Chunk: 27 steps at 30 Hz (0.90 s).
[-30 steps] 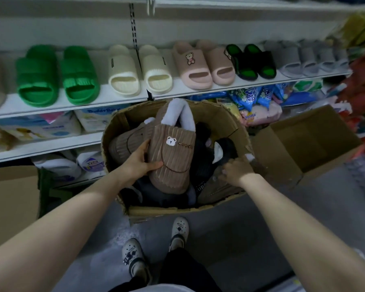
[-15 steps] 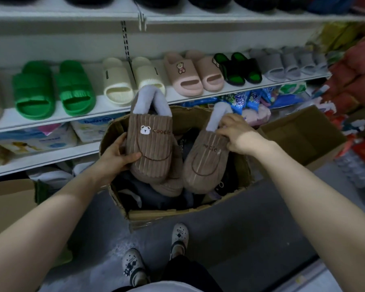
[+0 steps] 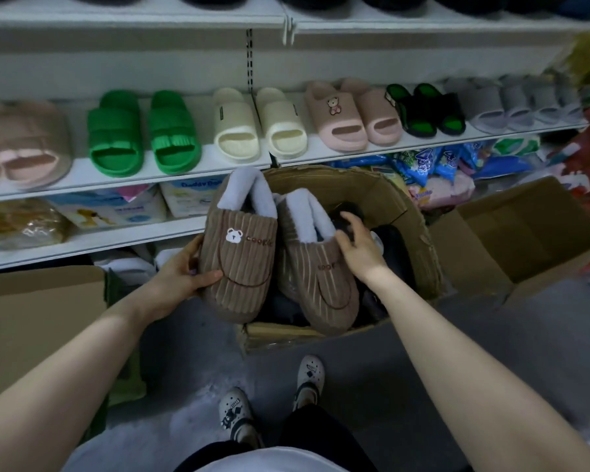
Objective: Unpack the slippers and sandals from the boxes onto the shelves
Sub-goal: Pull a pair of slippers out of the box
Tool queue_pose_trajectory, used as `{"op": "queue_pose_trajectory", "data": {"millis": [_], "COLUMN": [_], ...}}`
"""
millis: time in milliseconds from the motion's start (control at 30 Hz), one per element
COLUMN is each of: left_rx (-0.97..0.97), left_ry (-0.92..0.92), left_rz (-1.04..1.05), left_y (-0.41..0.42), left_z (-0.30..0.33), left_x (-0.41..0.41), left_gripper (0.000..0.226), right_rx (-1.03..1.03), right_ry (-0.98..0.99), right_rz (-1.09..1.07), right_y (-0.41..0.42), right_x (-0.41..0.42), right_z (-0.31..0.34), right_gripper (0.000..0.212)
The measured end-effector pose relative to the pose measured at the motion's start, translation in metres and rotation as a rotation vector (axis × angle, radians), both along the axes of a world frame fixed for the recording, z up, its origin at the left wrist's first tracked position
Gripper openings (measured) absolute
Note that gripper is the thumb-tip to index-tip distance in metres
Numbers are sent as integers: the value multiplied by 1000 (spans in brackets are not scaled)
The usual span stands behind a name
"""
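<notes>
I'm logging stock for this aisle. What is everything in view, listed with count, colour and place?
corduroy slippers: two, brown, over the open box
open box: one, cardboard, floor, dark footwear inside
empty box: one, cardboard, at right
green slides: pair, middle shelf
cream slides: pair, middle shelf
pink bear slides: pair, middle shelf
black-green sandals: pair, middle shelf
grey slides: several, shelf's right end
left hand: grips the bear slipper
right hand: on the other slipper

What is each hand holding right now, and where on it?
The left hand grips the bear slipper by its side near the toe. The right hand rests on the second slipper; its fingers look loose.
</notes>
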<state>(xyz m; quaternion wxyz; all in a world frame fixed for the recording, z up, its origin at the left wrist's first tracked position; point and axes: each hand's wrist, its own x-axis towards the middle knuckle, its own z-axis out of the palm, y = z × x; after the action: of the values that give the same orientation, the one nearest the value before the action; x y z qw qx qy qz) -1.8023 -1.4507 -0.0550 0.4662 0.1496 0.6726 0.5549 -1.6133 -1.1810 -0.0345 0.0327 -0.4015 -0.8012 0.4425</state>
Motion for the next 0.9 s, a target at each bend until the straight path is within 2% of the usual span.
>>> {"op": "queue_pose_trajectory", "data": {"millis": [67, 133, 200, 233, 300, 433, 533, 667, 800, 900], "left_rx": [-17, -27, -16, -6, 11, 4, 2, -12, 36, 106], "left_ry": [20, 14, 0, -4, -11, -12, -14, -13, 7, 73], "left_rz": [-18, -41, -52, -53, -53, -25, 24, 109, 217, 296], "left_y": [-8, -13, -14, -13, -12, -16, -20, -28, -38, -50], "left_z": [-7, -12, -16, -18, -19, -22, -20, -13, 9, 32], "left_x": [0, 2, 8, 11, 16, 21, 29, 43, 54, 61], "left_gripper": [88, 92, 84, 80, 74, 80, 79, 85, 83, 79], "right_rx": [-91, -194, -330, -371, -449, -633, -612, -522, -374, -335], "right_ry": [-64, -225, -313, -305, -194, 64, 130, 223, 277, 325], "right_rz": [-93, -95, -127, -135, -147, -97, -1, 62, 160, 187], "right_y": [5, -1, -9, -13, -24, -35, -39, -45, -41, -41], "right_x": [12, 27, 39, 44, 49, 58, 57, 50, 49, 47], "right_z": [-10, -19, -28, -31, -26, -15, -9, 9, 34, 58], "right_gripper": [46, 52, 72, 79, 71, 76, 76, 64, 49, 47]}}
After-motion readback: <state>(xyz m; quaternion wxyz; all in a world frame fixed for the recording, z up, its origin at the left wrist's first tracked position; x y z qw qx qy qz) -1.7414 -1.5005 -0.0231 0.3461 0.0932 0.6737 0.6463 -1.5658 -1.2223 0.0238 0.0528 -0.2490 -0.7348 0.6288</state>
